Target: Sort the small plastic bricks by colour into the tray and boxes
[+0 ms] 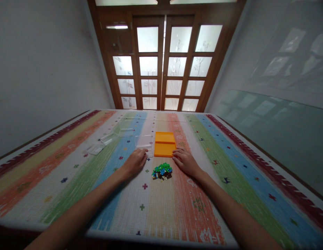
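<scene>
A small heap of green, blue and dark toy bricks [162, 171] lies on the tablecloth between my hands. Behind it an orange plastic case [164, 149] is spread open, with two shallow halves. My right hand [186, 161] rests at its front right corner, fingers stretched and slightly apart, fingertips touching or very close to the edge. On the other side, a clear plastic box [144, 141] stands open beside the orange case. The fingers of my left hand [135, 161] are bent over its front left corner and hide that part.
More clear plastic boxes [96, 148] sit farther left, one with its lid raised. A striped tablecloth [161, 208] covers the table. Beyond its far edge are wooden doors [162, 62] with glass panes. A glass panel [276, 118] leans by the right wall.
</scene>
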